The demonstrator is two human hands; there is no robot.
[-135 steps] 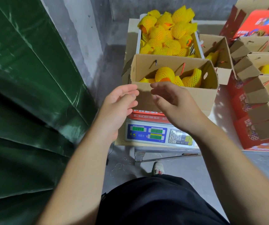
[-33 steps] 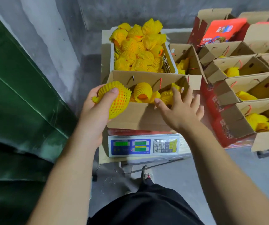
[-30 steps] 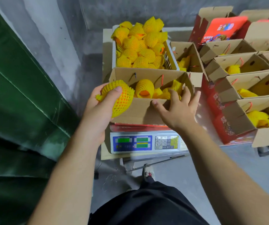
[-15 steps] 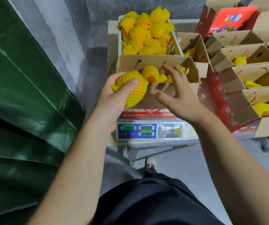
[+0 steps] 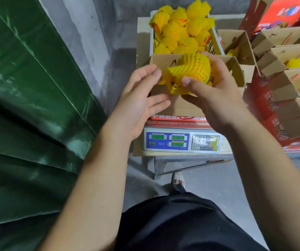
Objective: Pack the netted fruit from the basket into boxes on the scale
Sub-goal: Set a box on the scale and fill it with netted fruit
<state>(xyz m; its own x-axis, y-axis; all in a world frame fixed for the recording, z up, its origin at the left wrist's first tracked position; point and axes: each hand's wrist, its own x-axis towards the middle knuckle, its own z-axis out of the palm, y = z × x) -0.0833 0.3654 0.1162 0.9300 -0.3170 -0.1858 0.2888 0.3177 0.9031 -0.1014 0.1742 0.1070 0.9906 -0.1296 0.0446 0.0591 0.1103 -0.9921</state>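
Holding one netted fruit, right hand

Left side: a green tarpaulin, creased and shiny
Behind: grey concrete wall
Below: grey floor, a light shoe, black trousers
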